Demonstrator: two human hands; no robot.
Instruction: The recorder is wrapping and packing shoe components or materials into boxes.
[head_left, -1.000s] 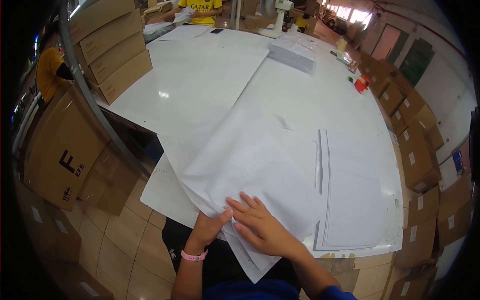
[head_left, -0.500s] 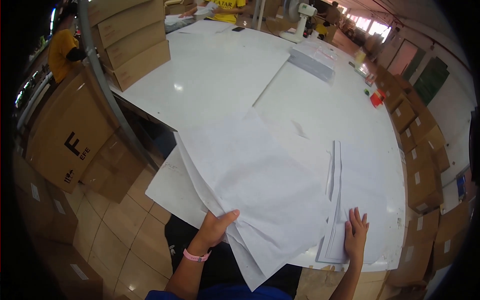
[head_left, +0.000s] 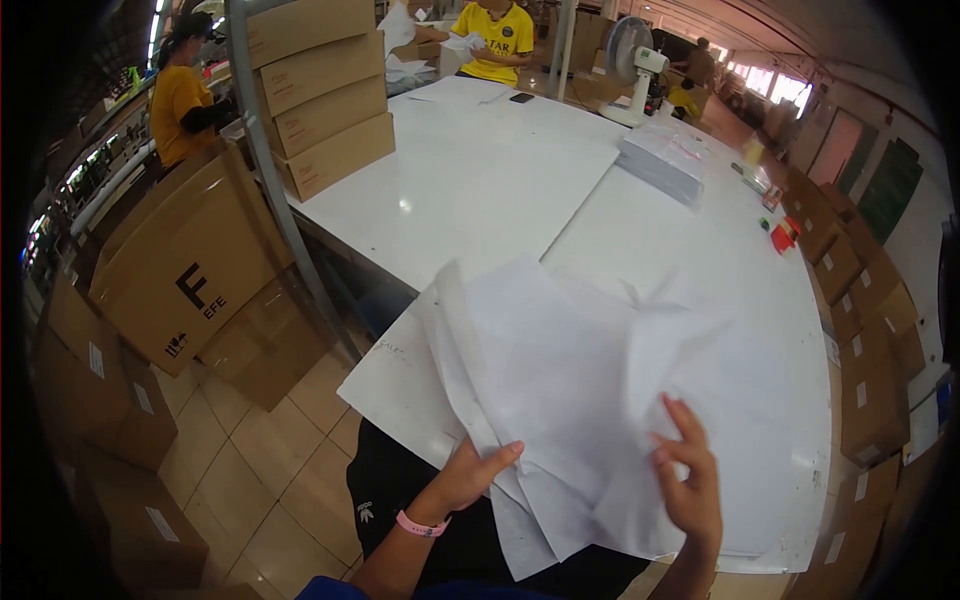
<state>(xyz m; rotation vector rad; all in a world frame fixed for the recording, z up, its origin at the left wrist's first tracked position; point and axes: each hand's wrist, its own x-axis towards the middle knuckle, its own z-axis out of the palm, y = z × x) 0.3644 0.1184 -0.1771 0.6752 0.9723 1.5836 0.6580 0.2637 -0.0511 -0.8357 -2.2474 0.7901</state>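
A loose bundle of thin white sheets, paper by their look (head_left: 540, 370), is gripped at its near left edge by my left hand (head_left: 470, 480), thumb on top and the other fingers hidden underneath. My right hand (head_left: 690, 470) is raised beside the bundle's right side, fingers apart and partly bent. A curled, motion-blurred white sheet (head_left: 660, 350) stands up just beyond its fingertips; whether they touch it I cannot tell. Under and right of that hand lie more flat white sheets (head_left: 760, 450) on the white table (head_left: 470, 180).
Brown cartons (head_left: 330, 150) are stacked at the table's far left, behind a metal post (head_left: 262, 150). A grey-white pile (head_left: 660, 170), a fan (head_left: 640, 75) and a red tape roll (head_left: 785, 235) stand farther off. Boxes (head_left: 865, 400) line the right wall. Two people in yellow work beyond.
My right hand has lifted off the flat sheets at the right and moved left toward the bundle. A sheet there now curls upward. The whole view has shifted, and my left hand keeps its grip.
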